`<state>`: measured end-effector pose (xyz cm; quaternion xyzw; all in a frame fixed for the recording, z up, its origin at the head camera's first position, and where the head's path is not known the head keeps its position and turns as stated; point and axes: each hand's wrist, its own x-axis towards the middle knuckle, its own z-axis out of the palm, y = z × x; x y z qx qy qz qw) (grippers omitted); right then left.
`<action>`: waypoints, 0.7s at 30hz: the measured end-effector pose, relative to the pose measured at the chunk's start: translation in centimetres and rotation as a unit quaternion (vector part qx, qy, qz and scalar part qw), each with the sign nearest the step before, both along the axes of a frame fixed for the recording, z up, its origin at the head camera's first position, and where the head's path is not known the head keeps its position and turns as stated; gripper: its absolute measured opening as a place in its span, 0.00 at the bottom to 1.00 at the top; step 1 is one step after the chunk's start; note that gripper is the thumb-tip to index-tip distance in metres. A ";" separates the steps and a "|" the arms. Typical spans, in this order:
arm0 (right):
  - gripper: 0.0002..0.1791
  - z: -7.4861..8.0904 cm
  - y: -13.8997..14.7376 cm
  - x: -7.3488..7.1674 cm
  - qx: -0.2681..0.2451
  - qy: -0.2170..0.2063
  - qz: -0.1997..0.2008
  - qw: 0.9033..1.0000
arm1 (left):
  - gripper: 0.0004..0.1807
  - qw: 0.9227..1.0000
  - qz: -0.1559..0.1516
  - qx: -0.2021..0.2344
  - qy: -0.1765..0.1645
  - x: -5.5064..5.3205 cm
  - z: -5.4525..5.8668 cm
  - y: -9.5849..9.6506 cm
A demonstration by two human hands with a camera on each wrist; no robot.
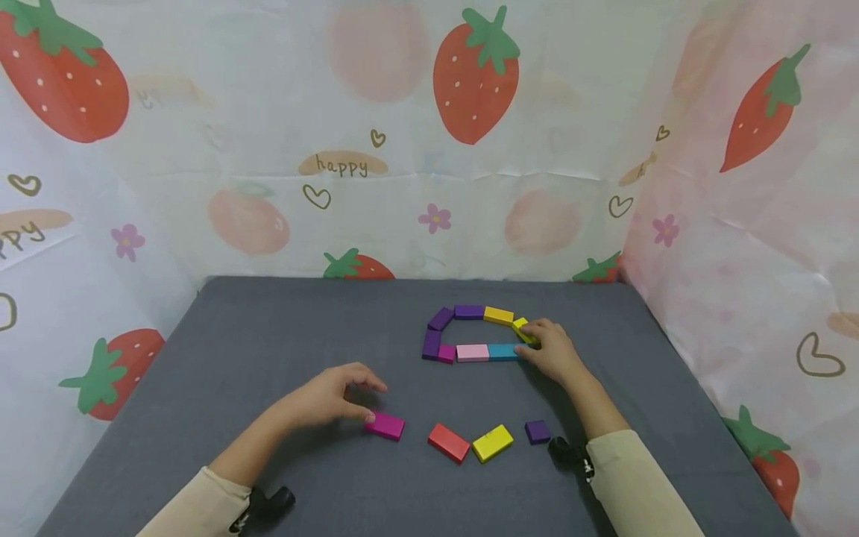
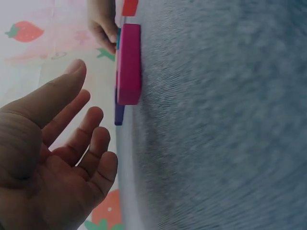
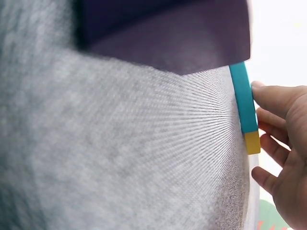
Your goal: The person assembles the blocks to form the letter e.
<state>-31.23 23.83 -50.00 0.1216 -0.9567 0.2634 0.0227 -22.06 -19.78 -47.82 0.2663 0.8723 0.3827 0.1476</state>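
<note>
A ring of coloured blocks lies at the back: purple blocks, an orange-yellow block, a slanted yellow block, a small magenta block, a pink block and a blue block. My right hand is at its right end, fingertips by the yellow block and thumb by the blue one. The fingers partly cover that corner. My left hand hovers beside a magenta block; a gap separates thumb and block in the left wrist view. Its fingers are loosely bent around nothing.
On the grey cloth in front lie a red block, a yellow block and a small purple block, the last beside the right wrist camera. A strawberry-print curtain rises behind and at the sides.
</note>
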 end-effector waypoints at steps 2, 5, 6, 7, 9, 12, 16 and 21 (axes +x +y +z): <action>0.27 0.0 0.0 0.0 -0.001 0.000 0.001 1.000 | 0.24 1.000 -0.010 0.003 -0.007 0.1 -0.2 0.1; 0.27 -0.1 0.1 0.0 -0.002 0.000 0.003 1.000 | 0.24 1.000 -0.020 0.003 -0.023 0.1 -0.4 0.2; 0.27 -0.1 0.1 0.0 -0.002 0.000 0.003 1.000 | 0.24 0.999 -0.023 0.002 -0.029 0.1 -0.5 0.3; 0.27 -0.1 0.1 0.0 -0.003 0.000 0.004 1.000 | 0.24 0.999 -0.027 0.003 -0.034 0.1 -0.6 0.3; 0.26 -0.1 0.1 0.0 -0.003 0.000 0.003 1.000 | 0.23 0.999 -0.032 0.000 -0.044 0.1 -0.7 0.4; 0.26 -0.2 0.2 0.0 -0.003 0.000 0.001 1.000 | 0.22 0.998 -0.044 -0.002 -0.049 0.1 -0.9 0.4; 0.26 -0.3 0.2 -0.1 -0.002 0.003 0.001 1.000 | 0.20 0.997 -0.055 -0.018 -0.043 0.0 -1.0 0.6; 0.26 -0.3 0.2 -0.2 0.002 0.006 0.002 1.000 | 0.17 0.997 -0.057 -0.033 -0.034 0.0 -0.9 0.8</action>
